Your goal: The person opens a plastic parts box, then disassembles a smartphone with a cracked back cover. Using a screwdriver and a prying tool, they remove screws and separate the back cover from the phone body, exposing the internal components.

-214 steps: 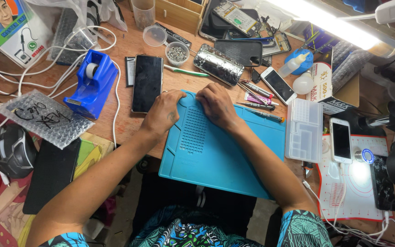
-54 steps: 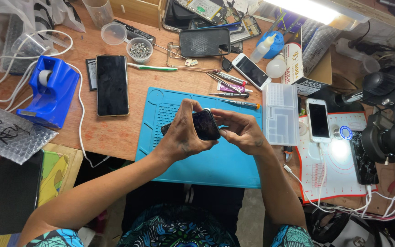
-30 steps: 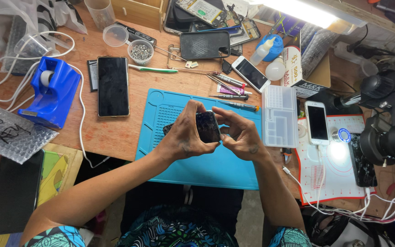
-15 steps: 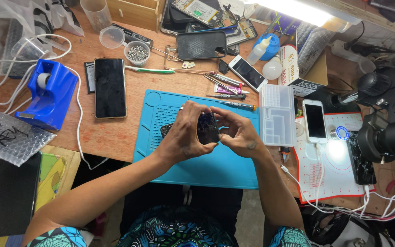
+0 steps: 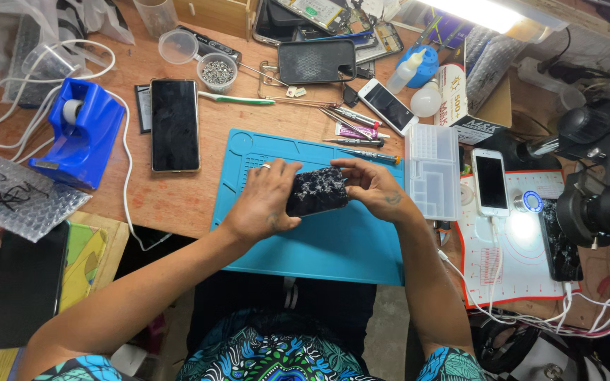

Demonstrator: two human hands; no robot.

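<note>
Tilted flatter since a moment ago — cracked black phone (image 5: 317, 190) gripped at both ends by left hand (image 5: 266, 201) and right hand (image 5: 372, 187), just above blue mat (image 5: 340, 243), mid-inspection apparently.

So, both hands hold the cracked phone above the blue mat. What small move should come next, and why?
Probably lower the cracked phone flat onto the blue mat: left hand and right hand both hold it in the air, and the screwdrivers lie out of reach until one hand is free.

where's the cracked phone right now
In the head view the cracked phone sits mid-frame over the blue mat, held between the left hand and right hand.
</note>
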